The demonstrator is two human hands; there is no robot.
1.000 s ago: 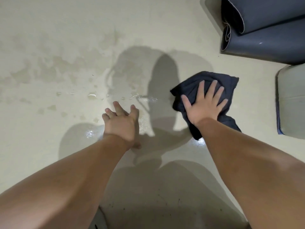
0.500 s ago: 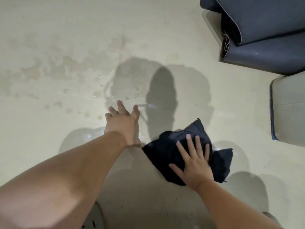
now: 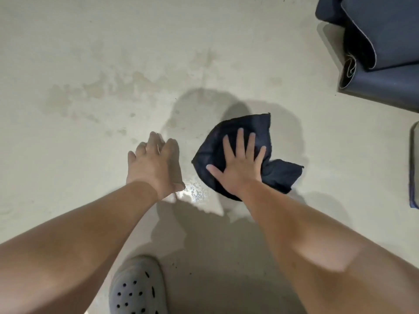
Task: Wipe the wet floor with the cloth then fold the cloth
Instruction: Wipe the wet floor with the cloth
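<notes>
A crumpled dark navy cloth (image 3: pixel 248 125) lies on the pale floor right of centre. My right hand (image 3: pixel 240 165) presses flat on top of it with the fingers spread, and cloth shows around the palm on all sides. My left hand (image 3: pixel 154 164) rests on the bare floor just left of the cloth, fingers loosely together, holding nothing. A shiny wet patch (image 3: pixel 195 192) glistens between the two wrists. Faint damp stains (image 3: pixel 108 89) spread across the floor at the upper left.
Dark blue rolled mats (image 3: pixel 385 46) lie at the top right corner. A pale cushion with a blue edge (image 3: pixel 414 168) sits at the right border. My grey perforated clog (image 3: pixel 138 288) stands at the bottom centre. Shadows of my head and arms fall across the floor.
My right hand has slid the cloth away from me, back up over the floor after pulling it near. The water droplets near my left hand are gone. My left hand stays planted.
</notes>
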